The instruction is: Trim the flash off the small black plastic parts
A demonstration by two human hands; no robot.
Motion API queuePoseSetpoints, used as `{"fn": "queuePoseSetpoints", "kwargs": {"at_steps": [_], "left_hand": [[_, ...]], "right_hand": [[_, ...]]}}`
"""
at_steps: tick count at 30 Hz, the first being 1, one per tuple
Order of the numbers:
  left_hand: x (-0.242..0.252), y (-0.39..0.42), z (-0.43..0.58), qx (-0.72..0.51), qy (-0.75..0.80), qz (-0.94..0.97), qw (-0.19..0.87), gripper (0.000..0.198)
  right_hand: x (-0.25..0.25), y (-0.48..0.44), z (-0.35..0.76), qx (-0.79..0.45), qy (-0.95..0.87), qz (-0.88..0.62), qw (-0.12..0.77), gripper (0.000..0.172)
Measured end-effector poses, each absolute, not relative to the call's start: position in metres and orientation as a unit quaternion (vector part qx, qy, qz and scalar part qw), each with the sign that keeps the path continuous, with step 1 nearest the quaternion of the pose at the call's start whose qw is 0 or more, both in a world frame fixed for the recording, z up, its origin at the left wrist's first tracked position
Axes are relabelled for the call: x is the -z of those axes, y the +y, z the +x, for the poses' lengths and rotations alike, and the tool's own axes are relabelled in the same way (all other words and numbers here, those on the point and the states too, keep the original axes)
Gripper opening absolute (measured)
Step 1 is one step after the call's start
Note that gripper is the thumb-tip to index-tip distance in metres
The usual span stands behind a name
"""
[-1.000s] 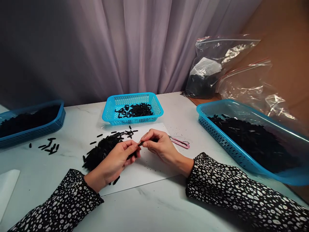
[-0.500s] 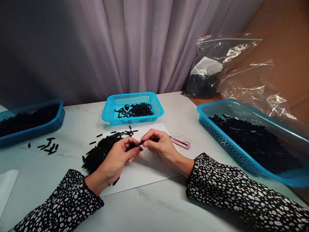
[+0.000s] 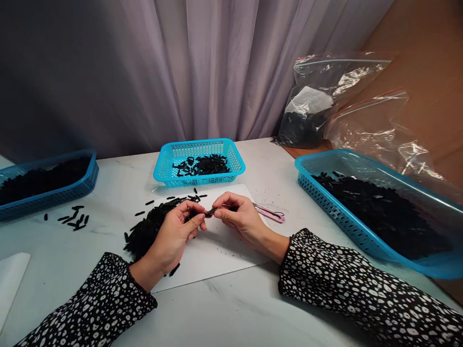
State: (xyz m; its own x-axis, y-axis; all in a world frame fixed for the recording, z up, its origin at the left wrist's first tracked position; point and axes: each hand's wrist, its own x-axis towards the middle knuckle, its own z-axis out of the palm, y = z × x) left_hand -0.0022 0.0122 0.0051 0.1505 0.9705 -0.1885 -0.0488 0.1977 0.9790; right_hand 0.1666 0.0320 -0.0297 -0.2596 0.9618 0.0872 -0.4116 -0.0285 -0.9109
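Note:
Between the fingertips of both hands is a small black elongated piece (image 3: 210, 212), held above a white sheet (image 3: 217, 262). My left hand (image 3: 177, 231) pinches its left end, and my right hand (image 3: 238, 217) pinches the other end with thumb and forefinger. Beside and partly behind my left hand lies a pile of similar black pieces (image 3: 144, 233). Just right of my right hand, a pair of pink-handled thread snips (image 3: 271, 213) rests on the sheet's edge, its tip hidden by the hand.
A small light-blue basket (image 3: 199, 181) with black pieces stands behind the hands. Larger blue baskets stand at left (image 3: 72, 190) and right (image 3: 336, 212), both holding black pieces. Several loose pieces (image 3: 75, 219) lie at left. Clear zip bags (image 3: 307, 111) stand at back right.
My left hand's thumb and fingers have shifted slightly up and left along the black piece, so more of it shows between the hands. My right hand stays nearly in place.

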Motion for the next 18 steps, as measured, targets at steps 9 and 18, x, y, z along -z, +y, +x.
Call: {"fn": "queuePoseSetpoints", "kwargs": {"at_steps": [9, 18], "left_hand": [[-0.0038, 0.0126, -0.0029, -0.444, 0.502, 0.451, 0.590, 0.029], [-0.0047, 0.0129, -0.0033, -0.454, 0.492, 0.442, 0.597, 0.032]], "right_hand": [[0.0244, 0.0314, 0.1674, -0.697, -0.404, -0.271, 0.526, 0.025], [0.0275, 0.0294, 0.1647, -0.560, -0.574, -0.337, 0.494, 0.020]]}}
